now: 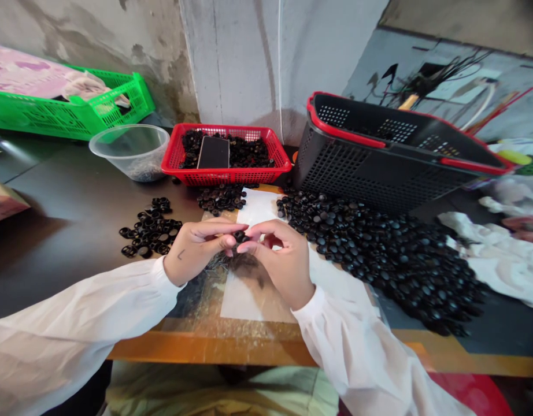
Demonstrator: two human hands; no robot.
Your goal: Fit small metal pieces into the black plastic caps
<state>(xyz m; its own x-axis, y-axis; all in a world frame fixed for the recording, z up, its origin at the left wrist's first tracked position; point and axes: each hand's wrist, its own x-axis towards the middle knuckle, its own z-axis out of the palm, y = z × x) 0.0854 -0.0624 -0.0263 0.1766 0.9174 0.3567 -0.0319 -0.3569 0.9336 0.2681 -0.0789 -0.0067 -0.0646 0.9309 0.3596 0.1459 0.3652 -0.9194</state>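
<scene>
Between the fingertips of both hands is a small round black part (240, 236), held just above the table. My left hand (201, 245) pinches it from the left with thumb and forefinger. From the right, my right hand (284, 254) closes thumb and forefinger on the same part. Below the hands lie a white sheet of paper (260, 300) and a scatter of thin metal pins (217, 263). A loose group of black ring-like parts (147, 231) lies left of my left hand. Right of my right hand spreads a large heap of round black pieces (379, 254).
Behind the hands stand a red basket (227, 176) of small black parts with a phone (214, 152) on top, and a clear plastic tub (130, 144). A tall black basket (357, 162) is at right, a green crate (93, 115) at left. Crumpled white tissue (500, 254) lies far right.
</scene>
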